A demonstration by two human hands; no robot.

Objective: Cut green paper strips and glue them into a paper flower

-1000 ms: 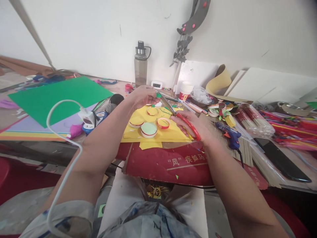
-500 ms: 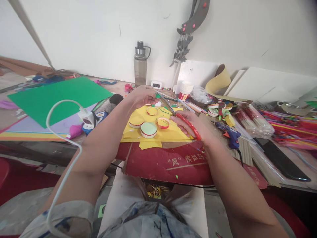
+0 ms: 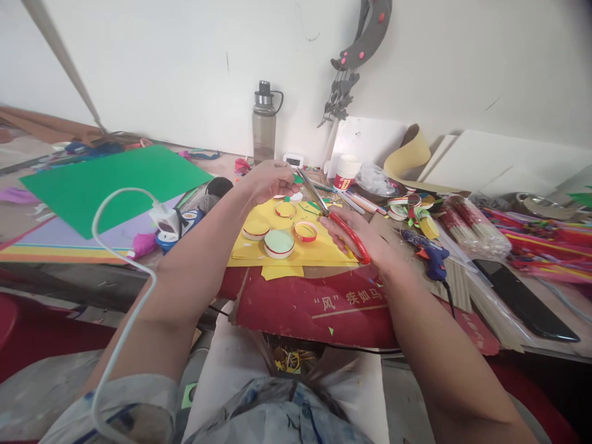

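Holding scissors over table, wall behind.

Tall bottle standing by the wall, little white clock just beside it, and a black phone lying flat!

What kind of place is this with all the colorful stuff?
It looks like a place for making crafts, perhaps a workshop. The right hand holds red-handled scissors, a blue glue gun lies nearby, and a big green sheet rests on other colored sheets.
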